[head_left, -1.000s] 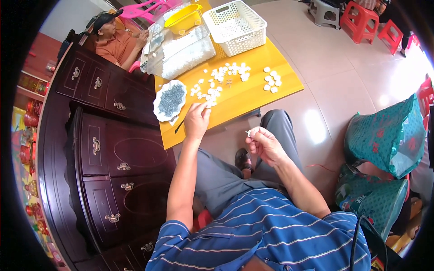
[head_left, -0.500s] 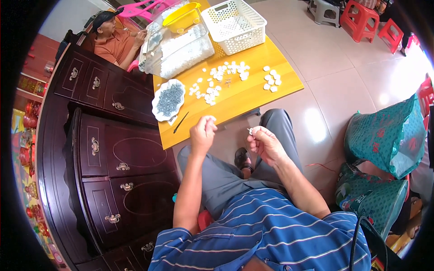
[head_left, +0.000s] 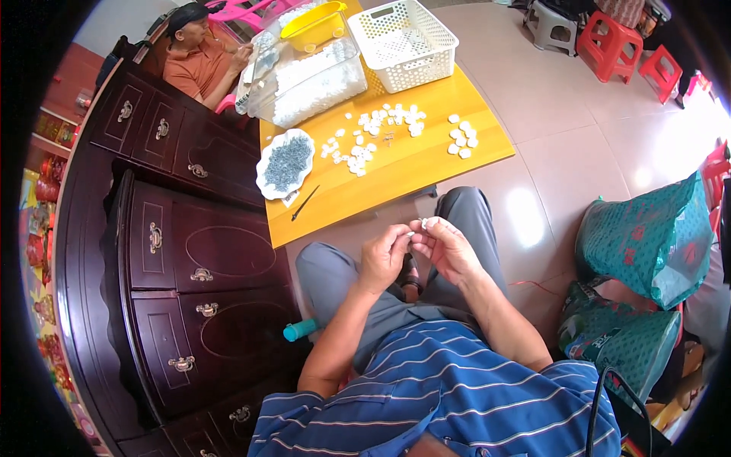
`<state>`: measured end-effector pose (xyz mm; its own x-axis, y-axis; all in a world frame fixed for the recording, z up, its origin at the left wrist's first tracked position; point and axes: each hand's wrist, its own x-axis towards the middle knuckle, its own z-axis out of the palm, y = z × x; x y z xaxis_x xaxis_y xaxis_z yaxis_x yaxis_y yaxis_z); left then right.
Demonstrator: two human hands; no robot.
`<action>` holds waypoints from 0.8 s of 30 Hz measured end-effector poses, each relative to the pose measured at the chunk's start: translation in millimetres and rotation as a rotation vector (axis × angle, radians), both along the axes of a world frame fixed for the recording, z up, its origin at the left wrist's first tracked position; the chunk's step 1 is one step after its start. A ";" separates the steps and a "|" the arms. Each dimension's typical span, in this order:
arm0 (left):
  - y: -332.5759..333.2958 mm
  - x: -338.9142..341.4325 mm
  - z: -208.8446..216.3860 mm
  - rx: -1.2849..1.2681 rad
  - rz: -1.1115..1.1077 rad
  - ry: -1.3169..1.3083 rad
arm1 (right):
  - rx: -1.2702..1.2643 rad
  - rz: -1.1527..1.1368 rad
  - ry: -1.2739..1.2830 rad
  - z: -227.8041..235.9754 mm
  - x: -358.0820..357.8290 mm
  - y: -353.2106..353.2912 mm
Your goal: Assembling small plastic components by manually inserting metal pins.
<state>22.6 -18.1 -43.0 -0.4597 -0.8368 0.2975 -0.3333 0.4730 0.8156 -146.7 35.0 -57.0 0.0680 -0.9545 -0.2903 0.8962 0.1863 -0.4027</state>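
Note:
Above my lap, my two hands meet close together. My right hand [head_left: 451, 250] pinches a small white plastic piece [head_left: 424, 224] between thumb and forefinger. Beside it, the fingertips of my left hand [head_left: 383, 257] are pressed together near that piece; a tiny pale bit shows at their tips, too small to name. On the yellow wooden table [head_left: 396, 174] ahead lie many loose white plastic pieces [head_left: 356, 160], with a separate group of white pieces [head_left: 462, 137] to the right. A scalloped white dish [head_left: 263, 164] holds small grey metal parts [head_left: 287, 163]. Near it lies a thin black tool [head_left: 305, 203].
Behind the pieces stand a clear bin of white parts [head_left: 320, 87], a yellow basin [head_left: 314, 27] and a white perforated basket [head_left: 419, 65]. A dark wooden cabinet [head_left: 221, 251] flanks my left. Teal bags [head_left: 647, 236] sit at right. Another person [head_left: 199, 65] sits beyond the table.
My left hand has come down and right from near the table edge to meet my right hand. The right hand keeps its white piece in almost the same place.

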 end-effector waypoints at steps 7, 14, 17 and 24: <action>6.1 -7.2 -9.1 0.396 -0.013 0.355 | -0.052 -0.001 0.029 -4.3 1.3 1.9; -5.9 0.0 -3.3 0.521 -0.013 0.371 | -0.082 0.004 0.119 1.2 4.7 -0.4; -9.1 4.6 6.3 0.469 -0.037 0.313 | -0.127 -0.030 0.305 0.1 5.4 0.6; -11.1 5.4 26.7 0.300 -0.069 0.129 | -0.080 -0.058 0.677 -7.3 6.6 0.2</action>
